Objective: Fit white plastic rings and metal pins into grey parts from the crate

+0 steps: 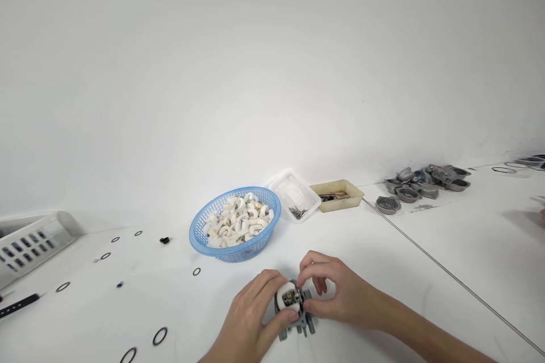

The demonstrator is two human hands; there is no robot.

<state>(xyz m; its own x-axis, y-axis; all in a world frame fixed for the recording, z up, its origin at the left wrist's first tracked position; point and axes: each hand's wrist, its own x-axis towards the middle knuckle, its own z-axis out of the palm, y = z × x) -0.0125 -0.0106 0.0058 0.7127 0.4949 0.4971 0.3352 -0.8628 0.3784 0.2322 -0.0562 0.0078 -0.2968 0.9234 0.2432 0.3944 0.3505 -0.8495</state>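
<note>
A grey metal carburetor (304,324) with a white float (282,298) on top sits at the bottom centre of the table. My left hand (254,309) grips it from the left, fingers behind and thumb in front, across the float. At its right side is my right hand (336,289), with forefinger and thumb closing on the float's hinge end. Whatever lies between those fingertips is too small to make out. Beyond the hands, a blue basket (196,244) holds many loose white floats (240,221).
A white tray (292,190) with metal pins and a yellowish tray (355,197) with thin tools stand behind. Grey float bowls (387,205) lie right, past a long thin rod (443,266). Black rings (160,336) and a white crate (32,249) are left. Part of a blurred hand (542,215) shows far right.
</note>
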